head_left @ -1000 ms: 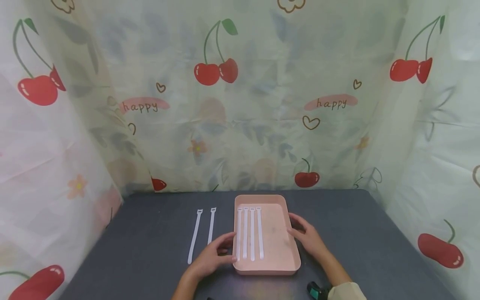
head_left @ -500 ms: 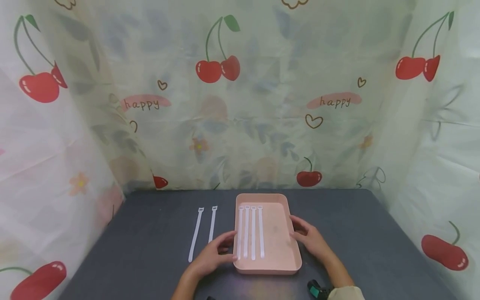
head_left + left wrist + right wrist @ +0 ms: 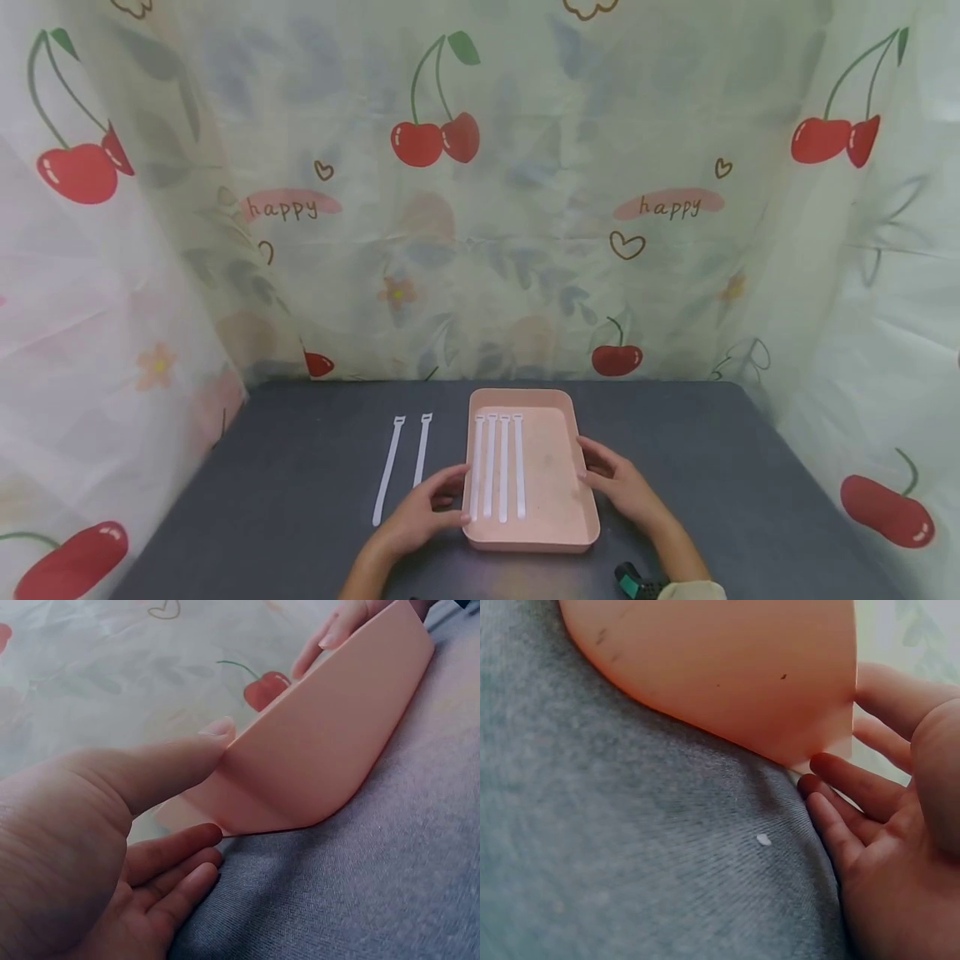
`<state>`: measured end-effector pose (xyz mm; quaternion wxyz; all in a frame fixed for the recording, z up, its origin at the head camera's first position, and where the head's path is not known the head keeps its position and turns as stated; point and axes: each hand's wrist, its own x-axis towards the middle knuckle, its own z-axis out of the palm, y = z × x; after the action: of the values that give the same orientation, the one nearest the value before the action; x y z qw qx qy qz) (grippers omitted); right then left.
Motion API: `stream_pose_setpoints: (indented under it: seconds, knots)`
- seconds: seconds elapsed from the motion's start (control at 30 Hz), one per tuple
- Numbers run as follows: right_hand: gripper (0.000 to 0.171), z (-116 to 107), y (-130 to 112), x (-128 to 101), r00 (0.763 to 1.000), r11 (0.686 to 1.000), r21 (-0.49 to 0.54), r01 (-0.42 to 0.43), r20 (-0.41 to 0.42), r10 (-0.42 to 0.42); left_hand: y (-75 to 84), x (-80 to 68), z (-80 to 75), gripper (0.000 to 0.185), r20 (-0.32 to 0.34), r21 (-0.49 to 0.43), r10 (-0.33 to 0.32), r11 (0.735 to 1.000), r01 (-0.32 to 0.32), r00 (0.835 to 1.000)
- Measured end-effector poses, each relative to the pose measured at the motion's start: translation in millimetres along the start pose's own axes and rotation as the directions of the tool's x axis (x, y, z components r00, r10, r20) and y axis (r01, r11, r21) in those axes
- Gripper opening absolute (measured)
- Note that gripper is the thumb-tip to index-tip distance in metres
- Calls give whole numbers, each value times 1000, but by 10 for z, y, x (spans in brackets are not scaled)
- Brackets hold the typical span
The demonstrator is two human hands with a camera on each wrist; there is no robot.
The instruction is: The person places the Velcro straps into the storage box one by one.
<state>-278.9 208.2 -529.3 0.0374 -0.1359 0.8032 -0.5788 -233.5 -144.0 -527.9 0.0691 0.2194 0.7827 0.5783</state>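
A pink tray (image 3: 557, 467) lies on the dark grey table (image 3: 300, 467) with several white cable ties (image 3: 497, 467) side by side in its left half. My left hand (image 3: 450, 498) holds the tray's left wall. In the left wrist view its thumb (image 3: 172, 761) lies on the tray (image 3: 322, 750) rim and its fingers (image 3: 176, 859) sit low by the base. My right hand (image 3: 603, 468) holds the right wall, and its fingers (image 3: 855, 787) are against the tray (image 3: 727, 667) corner. Two more white ties (image 3: 388, 468) lie on the table left of the tray.
A cherry-print curtain (image 3: 480, 208) closes in the table at the back and on both sides. A small green and black device (image 3: 630, 579) sits at my right wrist near the front edge. Bare grey table (image 3: 705, 467) extends right of the tray.
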Motion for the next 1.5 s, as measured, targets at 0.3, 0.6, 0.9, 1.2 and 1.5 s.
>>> stream_pose_setpoints:
  seconds: [0.3,0.6,0.9,1.2,1.5]
  knots:
    - [67,-70,43,-30,995,998,56,7,97,-12,20,-16,30,66,-7,5,24,1000,-24,1000]
    - [72,-110,30,-28,988,995,81,-64,149,51,88,-33,34,50,-105,2,78,997,-79,991]
    - [71,-109,39,-29,986,994,93,-56,160,41,122,-25,-199,29,-272,277,112,960,-33,956]
    - [71,-101,30,-18,985,994,105,-42,169,23,-27,41,-606,26,-314,438,125,898,27,941]
    - [70,-104,-10,-48,987,994,108,-24,164,6,-147,131,-819,28,-303,618,172,784,57,937]
